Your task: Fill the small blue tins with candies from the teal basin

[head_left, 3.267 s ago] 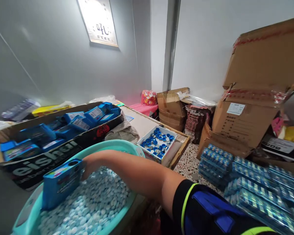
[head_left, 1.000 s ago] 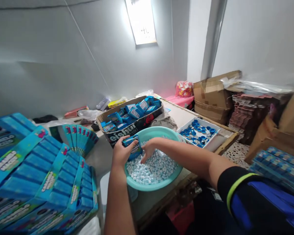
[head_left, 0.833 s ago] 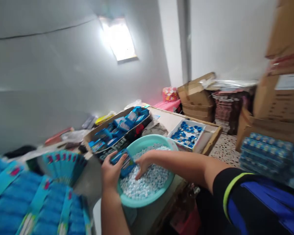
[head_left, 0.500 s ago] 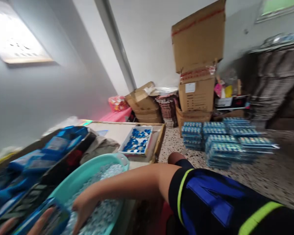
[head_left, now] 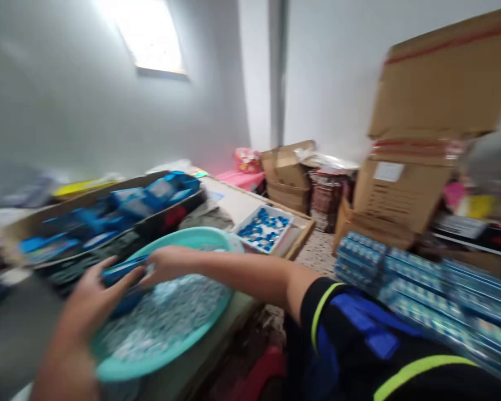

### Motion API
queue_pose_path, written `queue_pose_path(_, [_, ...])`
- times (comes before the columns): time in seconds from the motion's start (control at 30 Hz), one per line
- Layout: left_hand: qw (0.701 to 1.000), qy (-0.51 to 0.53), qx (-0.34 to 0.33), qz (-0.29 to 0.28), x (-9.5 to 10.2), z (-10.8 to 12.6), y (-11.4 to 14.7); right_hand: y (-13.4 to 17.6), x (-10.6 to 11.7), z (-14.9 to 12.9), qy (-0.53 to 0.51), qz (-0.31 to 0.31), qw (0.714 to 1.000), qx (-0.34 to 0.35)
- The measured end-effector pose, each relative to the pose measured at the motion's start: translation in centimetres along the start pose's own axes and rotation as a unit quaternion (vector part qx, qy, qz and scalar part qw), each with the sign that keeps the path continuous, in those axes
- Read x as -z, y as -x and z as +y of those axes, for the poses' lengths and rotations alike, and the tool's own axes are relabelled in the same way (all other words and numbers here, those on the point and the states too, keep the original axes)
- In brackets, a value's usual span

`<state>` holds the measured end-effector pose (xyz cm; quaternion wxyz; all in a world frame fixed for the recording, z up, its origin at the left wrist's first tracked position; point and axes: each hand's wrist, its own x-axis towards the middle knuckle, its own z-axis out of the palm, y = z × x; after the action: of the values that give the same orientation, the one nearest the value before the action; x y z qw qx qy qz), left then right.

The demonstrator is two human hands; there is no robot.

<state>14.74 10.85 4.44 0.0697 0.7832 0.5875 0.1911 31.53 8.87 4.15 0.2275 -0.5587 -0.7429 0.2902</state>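
My left hand grips a flat blue packet between thumb and fingers, above the left side of a turquoise basin. My right hand reaches across the basin to the packet's right end. Its fingers are bent together there; blur hides what they hold, if anything. Small pale pieces, too blurred to name, fill much of the basin.
Behind the basin stands a long open carton of blue packets. A white tray with blue and white pieces lies on the table. Cardboard boxes and wrapped blue stacks are on the floor at right.
The view has swung left, so the basin and carton show more fully. My right hand has risen from the pale pieces to the blue packet in my left hand.
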Motion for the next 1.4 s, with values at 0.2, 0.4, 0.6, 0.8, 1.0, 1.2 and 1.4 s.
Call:
queue_pose_path(0.2, [0.973,0.203,0.096,0.054,-1.1,-3.4,1.1,-1.7,-2.5,2.3,-0.229,0.072,0.970,-0.027])
queue_pose_path(0.4, [0.943,0.316,0.079,0.070,-2.8,-4.4,0.9,-1.9,-2.8,3.3,-0.250,0.094,0.963,-0.024])
queue_pose_path(0.6, [0.947,0.321,0.023,0.027,-2.5,-4.6,1.1,-1.4,-2.5,2.7,-0.384,0.162,0.908,-0.051])
queue_pose_path(0.8, [0.945,0.328,-0.020,0.002,-2.4,-4.9,1.1,-3.3,-2.1,0.7,-0.539,0.203,0.816,-0.039])
queue_pose_path(1.0, [0.934,0.355,-0.038,-0.023,-2.5,-4.9,1.3,-7.0,-3.0,-1.9,-0.593,0.228,0.772,-0.004])
queue_pose_path(1.2, [0.947,0.321,-0.023,-0.017,-2.3,-4.0,1.4,-7.4,-4.0,-0.8,-0.615,0.211,0.759,-0.015])
queue_pose_path(1.4, [0.948,0.313,-0.015,-0.049,-1.9,-3.7,1.4,-7.7,-4.2,0.2,-0.621,0.161,0.767,-0.018])
